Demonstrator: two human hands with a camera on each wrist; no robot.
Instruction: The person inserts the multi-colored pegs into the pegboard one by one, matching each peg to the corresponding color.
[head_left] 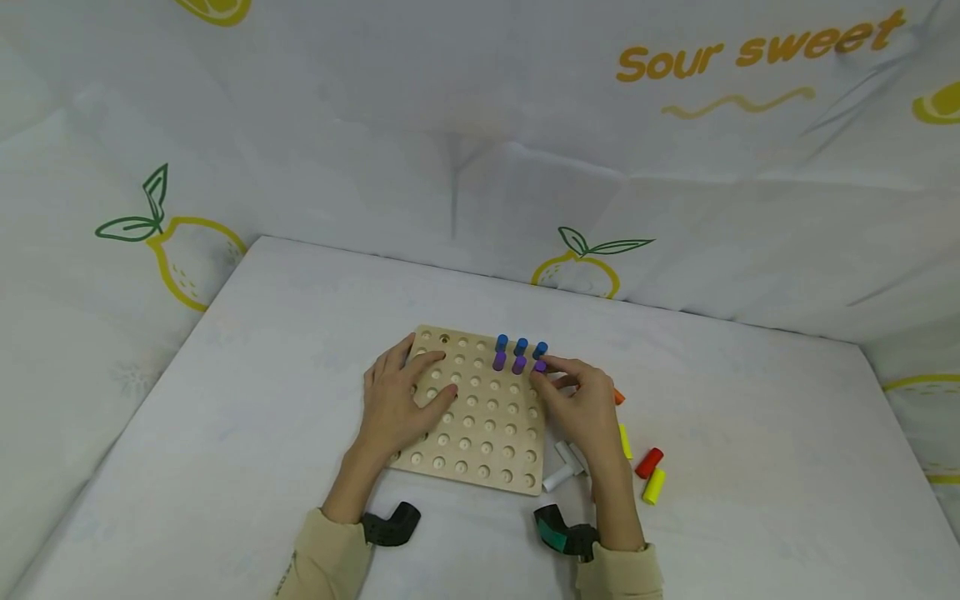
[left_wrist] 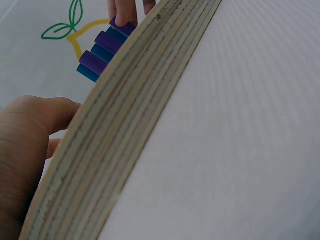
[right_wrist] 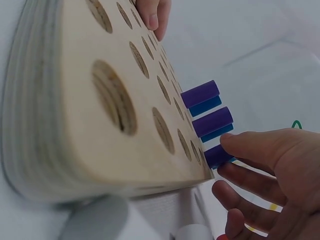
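A square wooden pegboard with rows of round holes lies on the table. Three blue pegs stand in its far right row, and purple pegs stand in the row just nearer. My right hand pinches the purple peg at the board's right edge between thumb and forefinger; this peg stands in line with the other two. Over the board's left side rests my left hand, its thumb and forefinger spread on the top face. In the left wrist view the board's layered side edge hides part of that hand.
Right of the board lie loose pegs: white ones, a red one, yellow ones and an orange one partly behind my right hand. A white cloth covers the table, with a lemon-printed sheet behind.
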